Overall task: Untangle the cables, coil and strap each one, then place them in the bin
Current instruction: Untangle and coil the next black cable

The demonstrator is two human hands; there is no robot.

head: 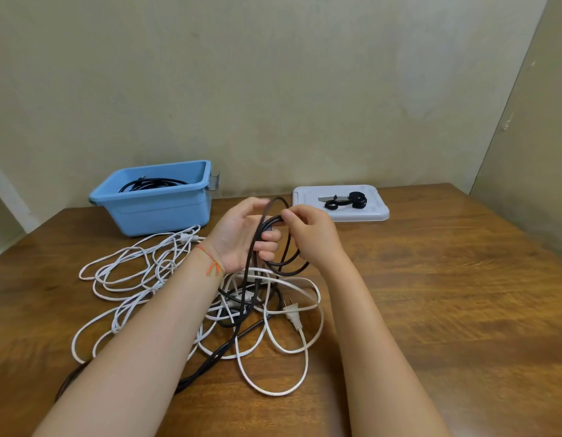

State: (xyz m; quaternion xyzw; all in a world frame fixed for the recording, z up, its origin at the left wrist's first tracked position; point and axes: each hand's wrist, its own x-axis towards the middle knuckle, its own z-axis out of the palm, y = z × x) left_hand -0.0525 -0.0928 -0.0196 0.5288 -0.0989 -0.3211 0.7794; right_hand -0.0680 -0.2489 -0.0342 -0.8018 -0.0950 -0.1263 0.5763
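Black cable (275,244) loops held in left hand (241,238), right hand (308,234) grip pinching top

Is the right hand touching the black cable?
Touching. Head view: the right hand pinches the black cable at the top of its loops, beside the left hand.

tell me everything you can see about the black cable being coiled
The black cable is a thin, round, smooth cord that looks rubber-coated. Several loops are gathered above the table: the left hand holds them with fingers curled round the bundle, while the right hand pinches the strands at the top. The loops hang below both hands. The uncoiled rest drops into the tangle of white cables, crossing them, and trails toward the near left table edge. Its plugs cannot be made out.
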